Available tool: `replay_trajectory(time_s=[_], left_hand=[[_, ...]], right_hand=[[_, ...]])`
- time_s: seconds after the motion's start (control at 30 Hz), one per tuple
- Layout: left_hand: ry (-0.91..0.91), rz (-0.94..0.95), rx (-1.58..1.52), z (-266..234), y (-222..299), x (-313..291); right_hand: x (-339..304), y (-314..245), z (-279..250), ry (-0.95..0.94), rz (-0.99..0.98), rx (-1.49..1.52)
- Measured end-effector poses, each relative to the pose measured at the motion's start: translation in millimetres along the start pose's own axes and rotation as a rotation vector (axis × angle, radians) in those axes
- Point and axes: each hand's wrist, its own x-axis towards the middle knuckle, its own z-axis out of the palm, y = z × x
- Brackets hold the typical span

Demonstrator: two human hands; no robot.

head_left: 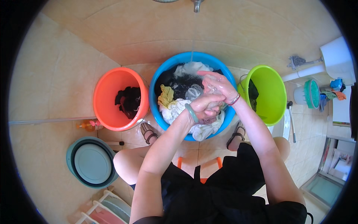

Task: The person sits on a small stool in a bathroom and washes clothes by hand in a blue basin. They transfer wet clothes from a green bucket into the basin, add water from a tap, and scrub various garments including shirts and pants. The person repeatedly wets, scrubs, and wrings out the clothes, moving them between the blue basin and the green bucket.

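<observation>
Over a round blue basin (pixel 153 93) my two hands press together around a wet, pale pink cloth (pixel 209 88). My left hand (pixel 205 105), below a green bangle, has its fingers curled round the lower part of the cloth. From the right comes my right hand (pixel 223 86), its fingers laid along the top of the cloth. What kind of garment it is cannot be made out. Beneath lie soaked clothes: a yellow piece (pixel 165 96), white fabric (pixel 205 130), grey striped cloth (pixel 194 92) and dark pieces in water.
Water runs thinly from a tap (pixel 197 5) into the basin. An orange bucket (pixel 106 99) with dark clothes stands left, a lime green bucket (pixel 274 95) with dark cloth right. A grey collapsible basin (pixel 93 164) leans at lower left, near an orange bottle (pixel 87 125). An orange stool (pixel 219 162) shows below.
</observation>
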Motion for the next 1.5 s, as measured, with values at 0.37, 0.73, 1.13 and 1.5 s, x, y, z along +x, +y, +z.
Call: replay_trajectory(time_s=[0.37,0.73,1.13,1.5], left_hand=[[0.424,0.295,1.004,-6,-7,8],[0.673,0.402,1.284,-22,-16,22],[0.228,0.223,0.136,22,16,54],[0.241,0.262,0.476,46,-20,125]], right_hand=[[12,4,26,0.248,-0.089,-0.149],[24,24,14,0.314,-0.081,0.015],[-61,-18,-88,0.429,0.049,0.07],[-135,16,-201,1.247,0.012,0.256]])
